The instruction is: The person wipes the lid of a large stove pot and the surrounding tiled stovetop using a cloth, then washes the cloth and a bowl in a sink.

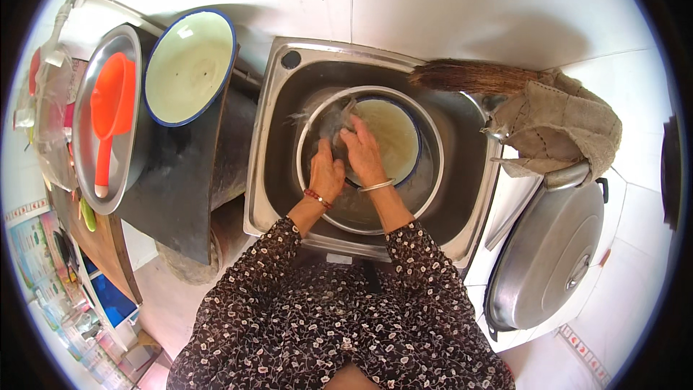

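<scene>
My left hand (326, 172) and my right hand (361, 154) are close together over the left part of a round metal basin (439, 165), which stands in a stainless steel sink (261, 173). Both hands are on a greyish, blurred thing (337, 122), perhaps a wet cloth; what it is cannot be told. Inside the basin, partly behind my right hand, is a blue-rimmed enamel bowl (398, 135) with cloudy liquid. The fingertips of my left hand are partly hidden by the grey thing.
Left of the sink, a blue-rimmed enamel basin (189, 70) and a metal basin (81, 119) holding an orange dipper (113, 103) stand on a dark board (173, 195). On the right are a straw brush (476, 77), a brown cloth (574, 114) and a large lidded metal pan (552, 254).
</scene>
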`<action>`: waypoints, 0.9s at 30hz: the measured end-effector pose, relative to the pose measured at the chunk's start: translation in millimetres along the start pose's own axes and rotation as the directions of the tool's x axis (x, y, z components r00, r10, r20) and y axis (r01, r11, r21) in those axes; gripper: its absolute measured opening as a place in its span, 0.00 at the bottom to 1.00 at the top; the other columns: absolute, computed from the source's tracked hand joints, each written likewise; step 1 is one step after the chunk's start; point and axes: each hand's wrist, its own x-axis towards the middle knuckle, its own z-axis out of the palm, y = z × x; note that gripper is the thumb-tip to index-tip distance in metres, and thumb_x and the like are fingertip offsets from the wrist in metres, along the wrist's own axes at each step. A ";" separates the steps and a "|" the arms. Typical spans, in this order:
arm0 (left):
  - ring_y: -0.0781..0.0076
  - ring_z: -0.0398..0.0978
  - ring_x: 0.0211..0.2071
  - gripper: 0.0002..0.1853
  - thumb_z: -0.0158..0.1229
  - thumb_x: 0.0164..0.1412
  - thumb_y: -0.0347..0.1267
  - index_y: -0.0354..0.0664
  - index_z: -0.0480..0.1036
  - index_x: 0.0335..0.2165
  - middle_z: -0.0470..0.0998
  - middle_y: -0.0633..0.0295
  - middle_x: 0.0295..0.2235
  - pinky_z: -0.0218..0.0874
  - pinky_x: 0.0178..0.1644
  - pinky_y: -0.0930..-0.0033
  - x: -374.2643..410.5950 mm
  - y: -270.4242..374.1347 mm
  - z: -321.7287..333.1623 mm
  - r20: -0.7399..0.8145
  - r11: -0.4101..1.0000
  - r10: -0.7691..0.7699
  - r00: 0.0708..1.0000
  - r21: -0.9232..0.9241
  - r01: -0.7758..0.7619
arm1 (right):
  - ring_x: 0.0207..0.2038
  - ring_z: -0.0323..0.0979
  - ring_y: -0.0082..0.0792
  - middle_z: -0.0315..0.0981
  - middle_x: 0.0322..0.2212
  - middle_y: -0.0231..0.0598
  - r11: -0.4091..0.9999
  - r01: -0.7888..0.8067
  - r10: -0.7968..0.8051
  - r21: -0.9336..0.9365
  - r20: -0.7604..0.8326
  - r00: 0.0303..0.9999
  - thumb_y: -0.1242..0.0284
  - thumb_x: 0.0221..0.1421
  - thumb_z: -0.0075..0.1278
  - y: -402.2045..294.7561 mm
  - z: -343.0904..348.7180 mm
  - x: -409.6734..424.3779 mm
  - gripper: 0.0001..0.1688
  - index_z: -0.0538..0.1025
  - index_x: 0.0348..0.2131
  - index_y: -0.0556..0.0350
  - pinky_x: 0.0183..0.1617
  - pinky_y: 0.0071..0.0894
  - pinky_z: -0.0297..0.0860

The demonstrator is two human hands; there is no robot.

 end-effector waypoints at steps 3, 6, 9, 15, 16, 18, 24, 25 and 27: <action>0.58 0.70 0.11 0.17 0.41 0.47 0.18 0.27 0.58 0.40 0.71 0.44 0.18 0.60 0.10 0.61 7.4 10.0 -2.5 0.030 0.999 0.007 1.000 -0.035 -0.006 | 0.47 0.65 0.48 0.69 0.42 0.53 0.995 0.084 -0.093 0.057 0.171 0.981 0.64 0.54 0.40 11.1 -14.0 -11.2 0.23 0.68 0.46 0.61 0.49 0.38 0.61; 0.58 0.70 0.11 0.16 0.40 0.47 0.18 0.28 0.59 0.39 0.71 0.44 0.19 0.60 0.10 0.62 7.8 18.7 -18.4 0.085 0.988 -0.140 0.986 -0.059 0.146 | 0.42 0.67 0.49 0.72 0.36 0.46 0.885 0.242 -0.055 -0.398 0.427 0.903 0.64 0.54 0.41 -50.9 -31.5 -40.0 0.19 0.71 0.41 0.58 0.45 0.41 0.63; 0.59 0.71 0.11 0.16 0.40 0.47 0.18 0.27 0.60 0.39 0.72 0.44 0.20 0.60 0.09 0.65 7.8 31.7 -21.4 0.128 0.977 -0.178 0.976 -0.098 0.191 | 0.38 0.67 0.48 0.72 0.33 0.41 0.786 0.372 -0.166 -0.493 0.411 0.896 0.64 0.53 0.43 -15.0 -53.7 -56.0 0.15 0.73 0.35 0.55 0.40 0.43 0.63; 0.60 0.72 0.13 0.18 0.40 0.47 0.18 0.26 0.59 0.41 0.73 0.43 0.25 0.62 0.09 0.67 -6.4 32.8 -21.2 0.194 0.980 -0.150 0.969 -0.099 0.172 | 0.41 0.64 0.45 0.70 0.30 0.42 0.315 0.394 -0.331 -0.863 0.289 0.898 0.70 0.44 0.46 63.4 -70.6 -40.4 0.10 0.74 0.27 0.56 0.44 0.40 0.61; 0.60 0.72 0.14 0.18 0.40 0.47 0.18 0.26 0.59 0.41 0.73 0.43 0.26 0.63 0.10 0.67 -9.3 29.1 -19.6 0.193 0.981 -0.144 0.971 -0.099 0.165 | 0.42 0.63 0.46 0.69 0.31 0.44 0.265 0.424 -0.397 -0.866 0.303 0.867 0.72 0.41 0.46 63.6 -72.0 -37.2 0.09 0.73 0.26 0.57 0.46 0.41 0.60; 0.59 0.73 0.15 0.19 0.40 0.47 0.17 0.25 0.58 0.41 0.73 0.42 0.27 0.65 0.11 0.67 -11.9 28.3 -17.9 0.191 0.977 -0.162 0.968 -0.107 0.184 | 0.42 0.63 0.48 0.68 0.32 0.45 0.342 0.441 -0.515 -0.830 0.226 0.827 0.75 0.41 0.46 65.5 -67.3 -27.7 0.10 0.72 0.29 0.58 0.48 0.42 0.59; 0.58 0.74 0.17 0.20 0.41 0.47 0.17 0.24 0.57 0.43 0.72 0.42 0.28 0.67 0.13 0.68 -5.6 32.3 -18.7 0.228 0.974 -0.166 0.960 -0.116 0.196 | 0.47 0.61 0.52 0.65 0.39 0.50 0.794 0.408 -0.460 -0.452 -0.007 0.888 0.79 0.44 0.43 54.7 -27.9 -4.8 0.21 0.66 0.42 0.62 0.52 0.41 0.58; 0.59 0.74 0.17 0.22 0.42 0.47 0.17 0.24 0.56 0.45 0.72 0.42 0.29 0.66 0.12 0.68 -4.9 30.8 -20.1 0.245 0.963 -0.220 0.944 -0.098 0.250 | 0.47 0.61 0.52 0.64 0.41 0.51 0.852 0.410 -0.446 -0.325 -0.039 0.894 0.79 0.44 0.43 45.7 -20.7 -3.4 0.24 0.65 0.45 0.62 0.52 0.40 0.58; 0.60 0.74 0.18 0.26 0.44 0.48 0.17 0.25 0.54 0.48 0.70 0.40 0.32 0.64 0.11 0.70 -4.8 27.5 -22.3 0.293 0.930 -0.332 0.897 -0.059 0.364 | 0.46 0.62 0.53 0.65 0.41 0.52 0.882 0.399 -0.405 -0.253 0.027 0.914 0.78 0.44 0.44 28.9 -12.0 -10.2 0.25 0.65 0.46 0.61 0.51 0.41 0.59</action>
